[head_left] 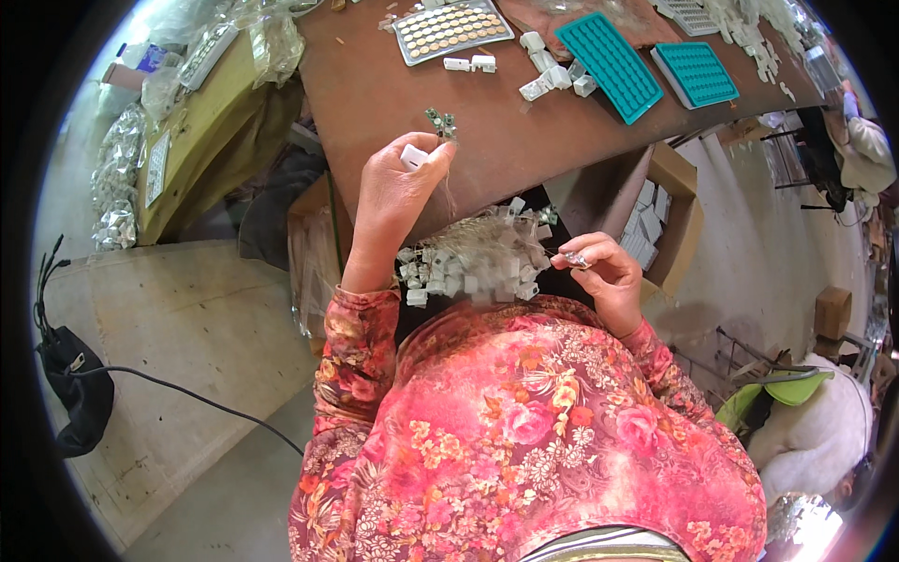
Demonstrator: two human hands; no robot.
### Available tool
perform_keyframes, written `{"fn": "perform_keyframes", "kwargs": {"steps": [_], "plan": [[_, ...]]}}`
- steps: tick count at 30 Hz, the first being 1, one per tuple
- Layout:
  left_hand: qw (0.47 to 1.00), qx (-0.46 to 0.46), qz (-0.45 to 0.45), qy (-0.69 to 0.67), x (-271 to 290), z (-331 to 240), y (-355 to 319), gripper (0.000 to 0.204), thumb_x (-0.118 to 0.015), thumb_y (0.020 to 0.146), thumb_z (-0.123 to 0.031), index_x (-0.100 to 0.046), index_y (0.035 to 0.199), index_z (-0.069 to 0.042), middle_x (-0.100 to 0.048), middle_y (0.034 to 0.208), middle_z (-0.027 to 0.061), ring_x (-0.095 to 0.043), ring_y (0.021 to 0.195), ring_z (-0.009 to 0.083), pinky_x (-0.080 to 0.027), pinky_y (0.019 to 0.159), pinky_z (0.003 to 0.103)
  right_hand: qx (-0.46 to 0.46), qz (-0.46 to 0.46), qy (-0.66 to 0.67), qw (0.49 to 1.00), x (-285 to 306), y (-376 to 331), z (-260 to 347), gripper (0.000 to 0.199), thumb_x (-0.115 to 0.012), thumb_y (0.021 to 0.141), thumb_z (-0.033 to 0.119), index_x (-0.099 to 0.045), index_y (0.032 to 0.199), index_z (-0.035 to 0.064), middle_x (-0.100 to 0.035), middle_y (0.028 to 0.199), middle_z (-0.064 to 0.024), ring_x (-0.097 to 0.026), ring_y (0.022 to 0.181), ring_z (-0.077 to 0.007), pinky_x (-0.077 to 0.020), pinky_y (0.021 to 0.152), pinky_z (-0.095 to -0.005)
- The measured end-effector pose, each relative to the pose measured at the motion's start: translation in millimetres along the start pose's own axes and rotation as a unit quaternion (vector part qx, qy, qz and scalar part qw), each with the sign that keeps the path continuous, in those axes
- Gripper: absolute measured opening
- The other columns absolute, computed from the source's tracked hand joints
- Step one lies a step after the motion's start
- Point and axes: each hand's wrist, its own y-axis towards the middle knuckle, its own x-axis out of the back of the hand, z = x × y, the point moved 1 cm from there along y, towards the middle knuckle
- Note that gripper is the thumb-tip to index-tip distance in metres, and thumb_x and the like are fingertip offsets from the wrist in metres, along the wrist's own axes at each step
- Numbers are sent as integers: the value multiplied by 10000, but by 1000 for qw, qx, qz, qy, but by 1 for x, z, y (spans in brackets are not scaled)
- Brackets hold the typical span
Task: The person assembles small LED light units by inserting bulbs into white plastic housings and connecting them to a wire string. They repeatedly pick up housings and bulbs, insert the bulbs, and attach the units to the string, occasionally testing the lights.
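Observation:
Above the near edge of the brown table (375, 103), my left hand (389, 192) is closed on a small white plastic housing (413, 157). Small green circuit boards (440, 122) stick out past its fingertips, and thin wires trail below. My right hand (613, 281), lower and to the right, pinches a small shiny silvery piece (575, 260) whose kind I cannot make out. Between the hands, a heap of white plastic housings with fine wires (468, 262) lies at my lap. Another green board (548, 215) shows at the heap's right edge.
On the table are a tray of round discs (454, 33), loose white housings (543, 70), a tilted teal tray (609, 66) and a stack of teal trays (698, 75). A carton (682, 211) of white pieces stands right, below the table edge. A black bag (80, 389) with a cable lies left.

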Motion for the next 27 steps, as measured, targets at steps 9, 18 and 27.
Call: {"fn": "perform_keyframes", "kwargs": {"steps": [9, 18, 27], "plan": [[953, -247, 8, 177, 4, -3, -56, 243, -786, 727, -133, -692, 934, -49, -654, 793, 46, -567, 627, 119, -445, 563, 246, 11, 17, -7, 1000, -10, 3, 17, 150, -596, 825, -126, -610, 915, -7, -587, 1076, -149, -635, 953, -220, -535, 857, -335], [888, -332, 39, 316, -28, 13, -74, 200, -743, 684, -97, -652, 861, -119, -567, 696, 40, -605, 642, 232, -485, 558, 324, 23, 37, -15, 999, -14, 8, 24, 154, -598, 825, -126, -613, 921, -6, -582, 1074, -154, -633, 955, -219, -541, 859, -343], [909, -290, 3, 301, -28, 17, -76, 146, -739, 729, -104, -657, 849, -110, -563, 694, 64, -594, 600, 267, -480, 525, 333, -7, 9, 33, 999, -3, -10, 12, 146, -580, 842, -117, -599, 940, -10, -574, 1088, -153, -633, 967, -230, -532, 868, -360]]}}
